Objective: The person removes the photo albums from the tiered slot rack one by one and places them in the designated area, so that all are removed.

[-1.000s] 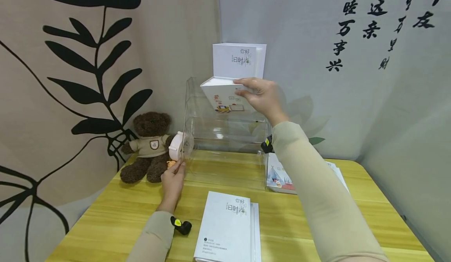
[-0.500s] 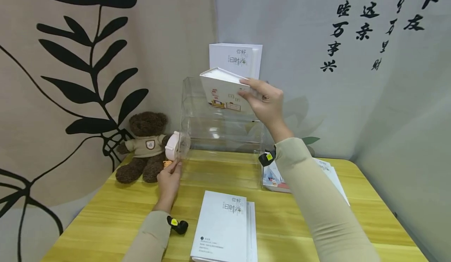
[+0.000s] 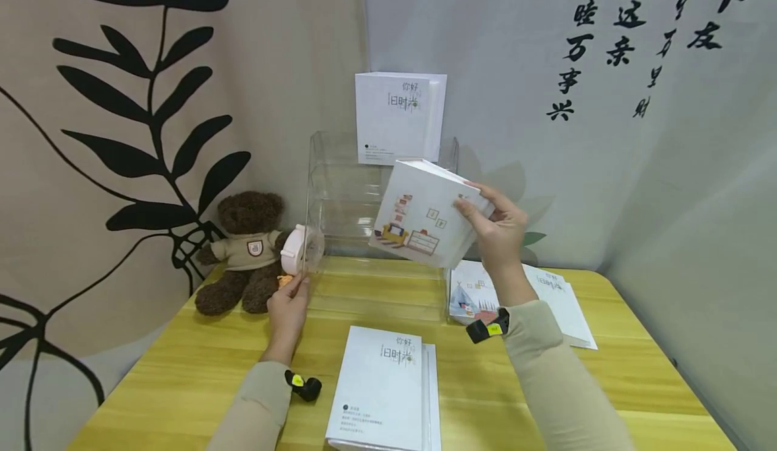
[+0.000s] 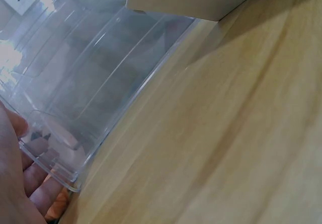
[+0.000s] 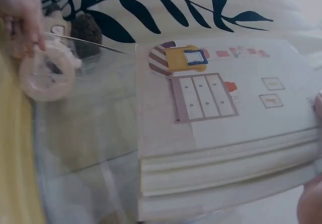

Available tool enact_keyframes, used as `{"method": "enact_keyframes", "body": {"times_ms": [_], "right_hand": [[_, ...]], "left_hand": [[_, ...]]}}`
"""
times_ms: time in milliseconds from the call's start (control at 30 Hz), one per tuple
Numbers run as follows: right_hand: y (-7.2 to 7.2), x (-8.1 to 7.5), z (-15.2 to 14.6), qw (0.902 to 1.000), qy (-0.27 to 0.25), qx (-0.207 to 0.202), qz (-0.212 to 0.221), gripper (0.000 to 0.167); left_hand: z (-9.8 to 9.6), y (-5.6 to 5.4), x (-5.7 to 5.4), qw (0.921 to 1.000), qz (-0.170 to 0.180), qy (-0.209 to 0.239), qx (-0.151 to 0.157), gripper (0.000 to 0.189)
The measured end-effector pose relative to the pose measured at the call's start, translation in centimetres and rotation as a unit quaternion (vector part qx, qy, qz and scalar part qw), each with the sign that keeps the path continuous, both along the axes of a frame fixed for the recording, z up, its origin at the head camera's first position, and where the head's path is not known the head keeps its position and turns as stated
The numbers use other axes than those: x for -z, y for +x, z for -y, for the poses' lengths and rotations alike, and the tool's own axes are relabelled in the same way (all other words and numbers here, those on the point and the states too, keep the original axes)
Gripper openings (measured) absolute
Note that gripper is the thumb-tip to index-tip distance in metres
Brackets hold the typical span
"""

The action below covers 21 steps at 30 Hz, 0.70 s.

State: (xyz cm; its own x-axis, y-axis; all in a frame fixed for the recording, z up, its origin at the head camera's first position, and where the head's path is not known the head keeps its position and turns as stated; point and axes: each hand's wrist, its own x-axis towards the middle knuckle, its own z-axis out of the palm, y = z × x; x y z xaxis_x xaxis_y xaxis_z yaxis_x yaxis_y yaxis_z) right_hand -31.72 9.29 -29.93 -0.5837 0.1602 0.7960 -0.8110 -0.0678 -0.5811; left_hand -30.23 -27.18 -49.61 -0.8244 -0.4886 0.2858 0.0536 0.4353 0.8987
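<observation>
My right hand (image 3: pixel 502 238) grips a white illustrated book (image 3: pixel 427 215) by its upper right corner, thumb on the cover. Tilted, the book hangs in front of the clear acrylic rack (image 3: pixel 346 208). Its cover drawings of furniture and layered page edges fill much of the right wrist view. Low on the rack's left side, my left hand (image 3: pixel 288 311) pinches the clear side edge, with the thumb and fingers on opposite faces in the left wrist view. Another white book (image 3: pixel 388 117) stands upright on the rack's top tier.
White books (image 3: pixel 373 383) lie on the wooden table (image 3: pixel 182 383) at the front. More books (image 3: pixel 561 303) lie behind my right forearm. A brown teddy bear (image 3: pixel 251 252) and a pink round object (image 3: pixel 294 250) sit left of the rack.
My right hand has brought the illustrated book down and to the right, away from the upper tier, uncovering the book there. The left hand keeps its hold on the rack.
</observation>
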Motion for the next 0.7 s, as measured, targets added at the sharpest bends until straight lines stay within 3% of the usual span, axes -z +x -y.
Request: {"method": "enact_keyframes", "body": {"times_ms": [200, 300, 500, 700], "right_hand": [[2.3, 4.4, -2.7, 0.9942, -0.045, -0.031, 0.093, 0.032], [2.9, 5.8, -3.8, 0.9892, -0.068, -0.037, 0.124, 0.031], [3.1, 6.8, -5.4, 0.9842, -0.074, -0.021, 0.159, 0.033], [3.9, 7.0, -6.5, 0.9739, -0.088, -0.048, 0.204, 0.030]], "left_hand": [[-0.1, 0.1, -0.2, 0.9999, 0.012, -0.001, -0.002, 0.037], [-0.2, 0.1, -0.4, 0.9999, 0.014, 0.004, 0.000, 0.038], [-0.1, 0.0, -0.3, 1.0000, 0.005, 0.007, 0.000, 0.039], [-0.1, 0.1, -0.2, 0.9999, 0.009, 0.006, 0.001, 0.041]]}}
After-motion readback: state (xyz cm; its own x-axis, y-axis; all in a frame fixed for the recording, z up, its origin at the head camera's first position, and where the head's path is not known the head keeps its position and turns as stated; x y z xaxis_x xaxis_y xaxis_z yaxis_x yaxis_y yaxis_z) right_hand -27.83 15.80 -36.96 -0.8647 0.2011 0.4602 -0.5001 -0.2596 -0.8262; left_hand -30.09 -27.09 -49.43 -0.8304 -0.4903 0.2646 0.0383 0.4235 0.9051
